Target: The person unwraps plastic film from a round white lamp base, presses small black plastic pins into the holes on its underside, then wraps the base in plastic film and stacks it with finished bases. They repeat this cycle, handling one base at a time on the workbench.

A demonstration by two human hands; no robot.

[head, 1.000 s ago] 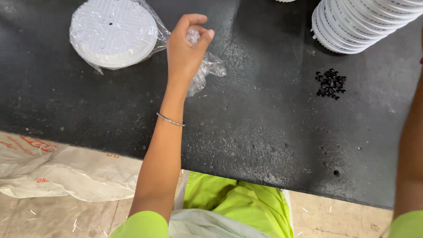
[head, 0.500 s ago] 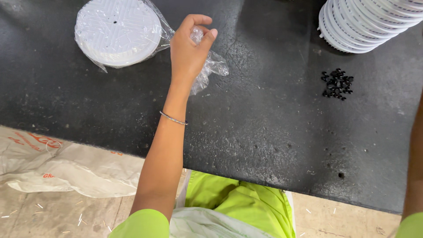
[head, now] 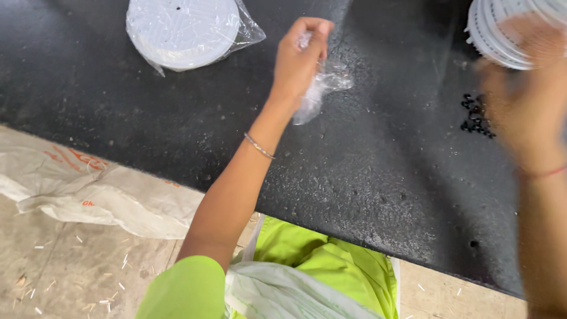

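Note:
My left hand (head: 298, 59) is raised over the black table (head: 177, 130), its fingers pinched on a crumpled clear plastic bag (head: 322, 88) that hangs down beside the palm. My right hand (head: 522, 100) is blurred at the right, fingers spread, with nothing seen in it. It hovers in front of a stack of white round discs (head: 499, 35) and above a small pile of black beads (head: 475, 112). A white round disc wrapped in clear plastic (head: 183, 29) lies at the far left of the table.
The table's near edge runs diagonally from left to lower right. Below it a white woven sack (head: 88, 189) lies on the dusty floor. My green clothing and a white cloth (head: 295, 283) fill the bottom middle.
My right hand has come into view at the right, moving fast. The view has shifted, so the wrapped disc and left hand sit further right. The left hand keeps its pinch on the bag.

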